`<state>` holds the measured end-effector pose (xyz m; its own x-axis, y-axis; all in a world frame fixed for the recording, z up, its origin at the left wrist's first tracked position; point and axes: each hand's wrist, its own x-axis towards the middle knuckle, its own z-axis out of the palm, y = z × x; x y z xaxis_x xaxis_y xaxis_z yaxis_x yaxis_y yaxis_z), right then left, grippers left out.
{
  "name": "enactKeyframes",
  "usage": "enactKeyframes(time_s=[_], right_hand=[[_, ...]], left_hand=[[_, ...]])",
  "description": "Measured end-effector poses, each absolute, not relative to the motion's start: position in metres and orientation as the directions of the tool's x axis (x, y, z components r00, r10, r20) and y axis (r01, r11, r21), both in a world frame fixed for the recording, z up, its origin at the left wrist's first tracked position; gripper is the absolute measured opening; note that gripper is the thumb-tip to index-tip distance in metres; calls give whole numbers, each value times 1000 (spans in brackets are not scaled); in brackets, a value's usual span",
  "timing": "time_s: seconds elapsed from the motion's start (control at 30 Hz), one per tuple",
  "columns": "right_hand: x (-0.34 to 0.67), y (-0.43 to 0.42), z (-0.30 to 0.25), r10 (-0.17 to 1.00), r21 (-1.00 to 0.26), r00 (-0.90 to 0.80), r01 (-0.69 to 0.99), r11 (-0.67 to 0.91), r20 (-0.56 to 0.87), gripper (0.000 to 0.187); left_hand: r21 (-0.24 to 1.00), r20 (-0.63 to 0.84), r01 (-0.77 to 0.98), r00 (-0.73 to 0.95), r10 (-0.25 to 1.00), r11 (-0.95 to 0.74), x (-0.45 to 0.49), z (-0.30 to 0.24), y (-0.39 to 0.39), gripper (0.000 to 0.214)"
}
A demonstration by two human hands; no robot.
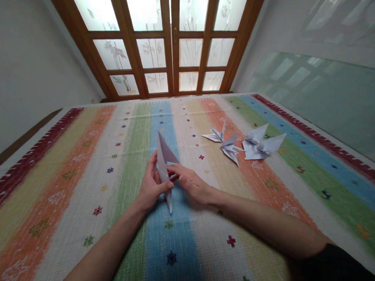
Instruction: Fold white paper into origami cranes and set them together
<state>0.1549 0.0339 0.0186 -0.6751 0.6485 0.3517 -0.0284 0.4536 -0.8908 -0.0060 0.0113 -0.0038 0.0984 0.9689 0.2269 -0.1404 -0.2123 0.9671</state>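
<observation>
A partly folded piece of white paper, long and pointed at both ends, stands upright between my hands above the striped cloth. My left hand grips its left side, fingers closed on the fold. My right hand pinches its middle from the right with thumb and forefinger. To the right on the cloth lie three finished white paper cranes: a small one, a middle one and a larger one.
The cloth has coloured stripes with small cross and star marks and a dark red border. A wooden door with frosted glass panes stands behind. White walls rise at left and right.
</observation>
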Motion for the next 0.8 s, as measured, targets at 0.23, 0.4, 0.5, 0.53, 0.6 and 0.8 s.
enactKeyframes(time_s=[0.23, 0.4, 0.5, 0.53, 0.6, 0.8], right_hand=[[163, 35, 24, 565, -856, -762, 29, 517, 315, 79], [161, 38, 19, 798, -912, -491, 14, 409, 351, 45], [160, 42, 20, 896, -953, -327, -55, 299, 300, 42], [160, 44, 22, 898, -954, -323, -89, 286, 299, 44], [160, 47, 27, 882, -943, -336, -139, 302, 331, 46], [163, 50, 34, 841, -933, -407, -193, 302, 357, 53]], left_hand=[[980, 146, -144, 67, 987, -135, -12, 0, 2, 91], [980, 99, -174, 2, 995, -97, -14, 0, 2, 85], [980, 105, -175, 26, 994, -99, -12, 0, 2, 86], [980, 115, -166, 41, 993, -106, -11, 0, 2, 86], [983, 130, -137, 81, 988, -119, -10, -1, 2, 87], [987, 158, -63, 139, 978, -150, -9, -3, 0, 95]])
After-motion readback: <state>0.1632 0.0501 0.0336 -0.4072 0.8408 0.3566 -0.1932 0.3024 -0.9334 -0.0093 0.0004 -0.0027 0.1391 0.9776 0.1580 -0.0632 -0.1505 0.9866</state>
